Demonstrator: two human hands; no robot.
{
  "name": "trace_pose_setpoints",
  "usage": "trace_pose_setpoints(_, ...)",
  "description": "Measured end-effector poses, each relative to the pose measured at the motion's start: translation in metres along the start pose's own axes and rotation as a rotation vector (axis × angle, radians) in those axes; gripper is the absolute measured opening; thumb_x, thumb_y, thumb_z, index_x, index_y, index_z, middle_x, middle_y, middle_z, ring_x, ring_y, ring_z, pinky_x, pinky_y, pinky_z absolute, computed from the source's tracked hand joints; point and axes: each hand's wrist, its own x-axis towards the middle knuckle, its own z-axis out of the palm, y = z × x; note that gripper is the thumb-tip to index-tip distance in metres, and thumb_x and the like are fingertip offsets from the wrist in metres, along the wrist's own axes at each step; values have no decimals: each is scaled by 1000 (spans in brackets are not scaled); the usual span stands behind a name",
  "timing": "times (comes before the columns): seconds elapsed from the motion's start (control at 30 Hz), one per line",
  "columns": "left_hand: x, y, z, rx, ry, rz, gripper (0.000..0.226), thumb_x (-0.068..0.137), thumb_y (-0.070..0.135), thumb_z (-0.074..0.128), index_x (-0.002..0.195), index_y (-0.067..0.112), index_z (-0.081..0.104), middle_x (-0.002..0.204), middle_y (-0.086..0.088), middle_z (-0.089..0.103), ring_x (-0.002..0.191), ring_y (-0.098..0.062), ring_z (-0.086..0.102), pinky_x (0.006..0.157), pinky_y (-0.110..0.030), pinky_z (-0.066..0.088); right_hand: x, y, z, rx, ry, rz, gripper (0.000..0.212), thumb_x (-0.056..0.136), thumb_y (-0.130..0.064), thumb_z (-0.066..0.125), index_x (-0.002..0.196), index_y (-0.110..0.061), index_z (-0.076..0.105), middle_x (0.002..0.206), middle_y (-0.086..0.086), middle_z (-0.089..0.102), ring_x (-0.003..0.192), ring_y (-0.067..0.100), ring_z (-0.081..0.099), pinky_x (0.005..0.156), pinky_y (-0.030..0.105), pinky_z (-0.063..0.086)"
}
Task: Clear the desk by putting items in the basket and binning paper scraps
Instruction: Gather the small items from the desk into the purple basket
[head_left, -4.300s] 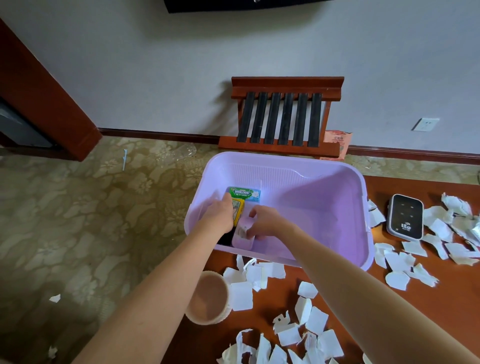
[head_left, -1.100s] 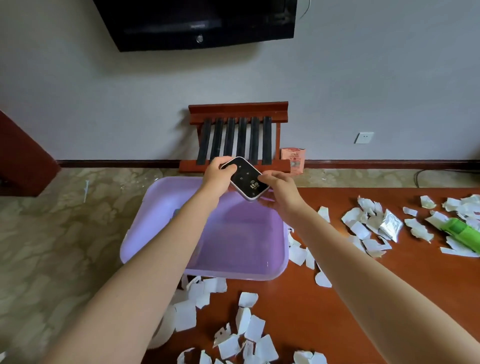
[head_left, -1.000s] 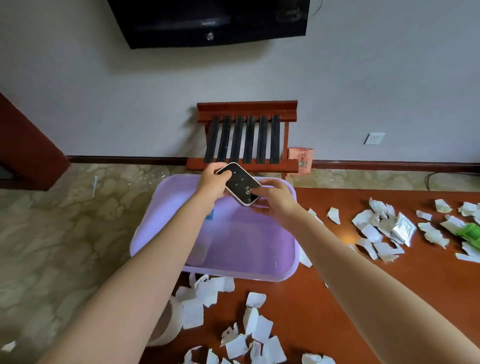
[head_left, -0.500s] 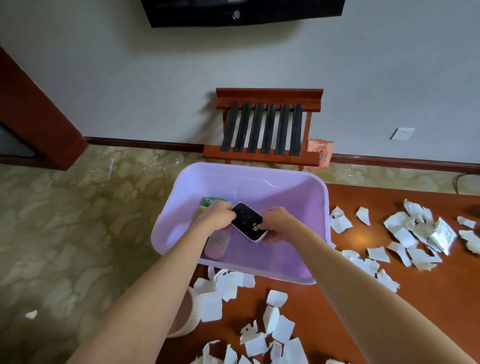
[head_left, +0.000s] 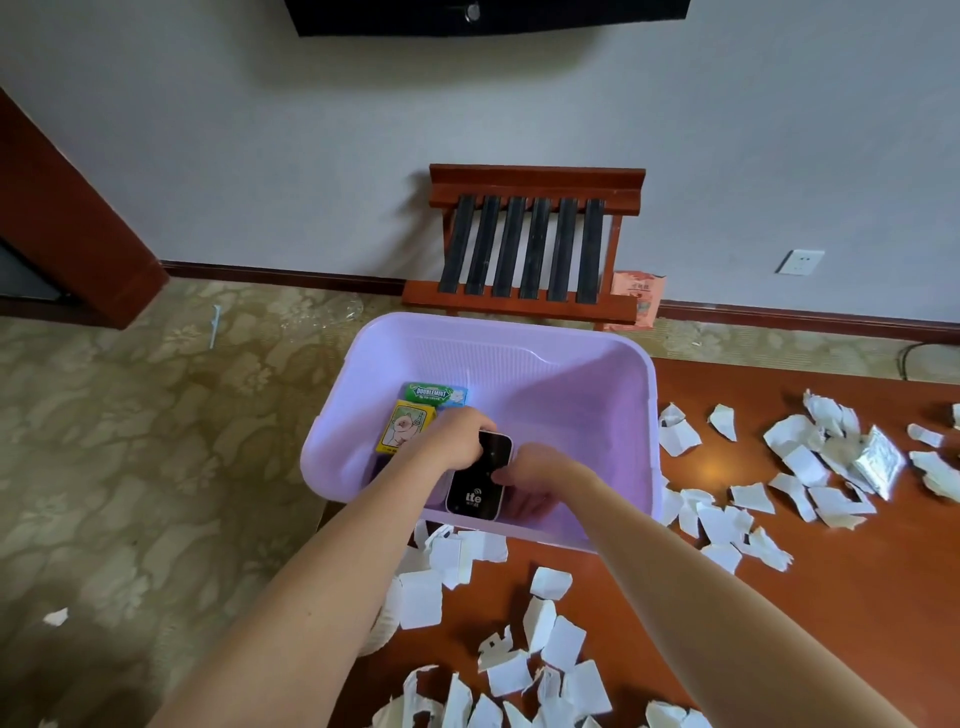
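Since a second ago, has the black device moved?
Yes. From above the far rim of the purple basket, the black device has come down inside it, toward the near wall.

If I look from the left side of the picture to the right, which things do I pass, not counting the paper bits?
Yellow box → black gadget → silver packet
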Motion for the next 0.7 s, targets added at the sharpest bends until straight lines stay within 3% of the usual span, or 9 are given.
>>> trace_pose_setpoints(0.07, -1, 1, 1, 41, 9, 3, 26, 83, -6, 43, 91, 6, 65, 98, -15, 65, 93, -29, 58, 72, -28, 38, 2, 1, 2, 4, 38, 11, 35, 96, -12, 40, 63, -8, 51, 77, 13, 74, 41, 14, 55, 46, 21, 46)
trace_pose_setpoints(0.13, -2, 2, 2, 72, 15, 1, 31, 85, -6, 43, 101, 8, 65, 108, -15, 65, 102, -31, 58, 80, -31, 43, 2, 3, 3, 3, 59, 31, 33, 92, -8, 40, 61, -9, 51, 36, -1, 57, 25, 7, 49, 39, 16, 42)
trace_pose_setpoints(0.17, -3, 3, 2, 84, 12, -3, 34, 86, -5, 43, 108, 9, 64, 114, -15, 63, 106, -31, 57, 84, -32, 44, 1, 4, 3, -1, 68, 31, 32, 91, -7, 40, 60, -9, 50, 29, -4, 50, 23, 6, 47, 38, 15, 40)
trace_pose_setpoints(0.23, -5, 5, 1, 98, 2, -19, 41, 89, -3, 43, 124, 11, 59, 129, -13, 58, 117, -30, 53, 94, -33, 42, -4, 3, 2, -18, 88, 4, 30, 90, -6, 40, 62, -9, 51, 37, -1, 52, 30, 9, 49, 39, 15, 40)
trace_pose_setpoints(0.3, -10, 9, -3, 79, 4, -28, 47, 90, -3, 42, 134, 13, 51, 140, -10, 50, 126, -27, 48, 102, -32, 39, -11, 1, -2, -83, 123, -39, 27, 89, -6, 40, 66, -9, 54, 63, 8, 63, 46, 13, 51, 47, 21, 43)
trace_pose_setpoints(0.4, -20, 20, -10, 20, 49, 12, 46, 92, -3, 43, 133, 14, 52, 138, -9, 51, 125, -25, 49, 100, -31, 40, -22, 3, -12, -89, 200, -89, 24, 88, -3, 38, 78, -5, 60, 95, 19, 72, 54, 19, 54, 51, 18, 44)
trace_pose_setpoints(0.5, -30, 39, -19, -75, 142, 58, 41, 91, -4, 44, 125, 14, 59, 130, -9, 56, 119, -24, 53, 95, -29, 42, -37, 10, -28, 62, 338, -154, 30, 88, -2, 39, 97, 4, 67, 83, 18, 69, 55, 20, 57, 55, 22, 49)
trace_pose_setpoints(0.63, -35, 79, -27, -227, 294, 131, 38, 90, -4, 39, 115, 9, 65, 123, -10, 63, 116, -24, 57, 98, -29, 43, -61, 21, -55, 270, 503, -206, 28, 89, -2, 42, 94, 6, 68, 60, 9, 60, 42, 12, 54, 53, 21, 52)
trace_pose_setpoints(0.7, -37, 103, -28, -256, 309, 176, 39, 91, -4, 37, 114, 9, 66, 122, -10, 64, 116, -24, 57, 98, -28, 42, -76, 28, -68, 376, 564, -207, 26, 89, -1, 43, 94, 2, 68, 58, 5, 58, 37, 8, 54, 48, 18, 52)
